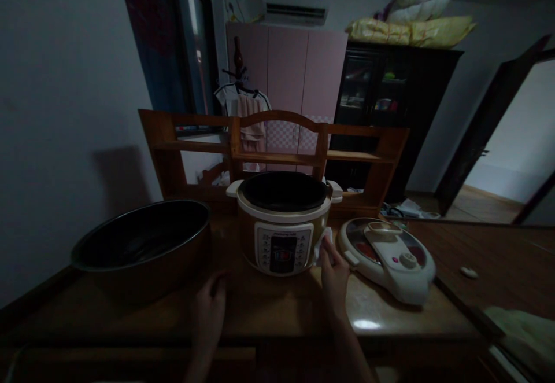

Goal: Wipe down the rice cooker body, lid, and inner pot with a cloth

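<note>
An electric pressure cooker (249,238) stands without its lid in the middle of the desk, its dark inner rim facing up and its control panel towards me. My right hand (335,273) pinches a white cloth (323,243) and presses it to the cooker's right front side. Low in front of the cooker, apart from it, my left hand (211,302) has its fingers curled in, with nothing visible in them. To the right lies the cooker's lid (388,256), white with a knob. A large dark inner pot (147,256) sits at the left.
A wooden desk (295,308) carries these things, with a wooden shelf rack (286,157) along its back edge. A wall (65,111) closes the left side. At the right, a brown surface holds a small white object (468,272) and pale fabric (524,331).
</note>
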Demonstrator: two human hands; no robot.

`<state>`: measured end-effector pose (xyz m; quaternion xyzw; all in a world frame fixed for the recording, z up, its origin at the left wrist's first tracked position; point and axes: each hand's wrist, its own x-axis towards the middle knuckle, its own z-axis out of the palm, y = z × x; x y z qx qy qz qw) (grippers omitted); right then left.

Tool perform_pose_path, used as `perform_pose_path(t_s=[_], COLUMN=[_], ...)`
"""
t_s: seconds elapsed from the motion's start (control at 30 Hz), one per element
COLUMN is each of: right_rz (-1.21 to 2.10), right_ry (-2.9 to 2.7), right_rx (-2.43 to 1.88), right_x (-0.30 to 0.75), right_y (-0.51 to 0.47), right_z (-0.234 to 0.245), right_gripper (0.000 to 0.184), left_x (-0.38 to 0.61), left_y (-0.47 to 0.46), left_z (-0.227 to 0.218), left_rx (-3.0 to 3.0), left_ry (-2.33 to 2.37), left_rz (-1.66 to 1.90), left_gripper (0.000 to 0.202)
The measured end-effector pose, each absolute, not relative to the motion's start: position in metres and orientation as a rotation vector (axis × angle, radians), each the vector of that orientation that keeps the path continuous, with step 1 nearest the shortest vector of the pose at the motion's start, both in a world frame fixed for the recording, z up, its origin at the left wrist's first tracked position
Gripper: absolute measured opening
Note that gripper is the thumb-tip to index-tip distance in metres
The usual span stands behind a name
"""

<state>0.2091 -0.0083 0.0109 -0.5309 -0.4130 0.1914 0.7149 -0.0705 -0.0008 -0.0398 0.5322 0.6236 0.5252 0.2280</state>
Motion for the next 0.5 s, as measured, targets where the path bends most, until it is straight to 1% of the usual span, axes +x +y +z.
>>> perform_pose_path(t_s=[0.23,0.37,0.43,0.5], right_rz=[0.375,0.412,0.449,0.464], right_ry=[-1.089,-1.114,-1.104,-1.075], right_rx=[-1.243,-1.185,-1.159,-1.147], right_x=[0.196,0.184,0.181,0.181], right_y=[-0.019,-0.021,-0.023,-0.025], right_z=[0.012,0.009,0.008,0.008], right_gripper=[0.059,0.064,0.065,0.061], left_x=[-0.071,-0.071,-0.071,-0.071], left_y=[0.000,-0.001,-0.001,-0.001], left_z=[-0.043,-0.041,-0.041,-0.041], left_rx=[1.465,1.477,1.483,1.488], left_ry=[1.714,1.713,1.703,1.702], left_rz=[1.470,1.456,1.450,1.455], left_gripper=[0.040,0.041,0.041,0.040])
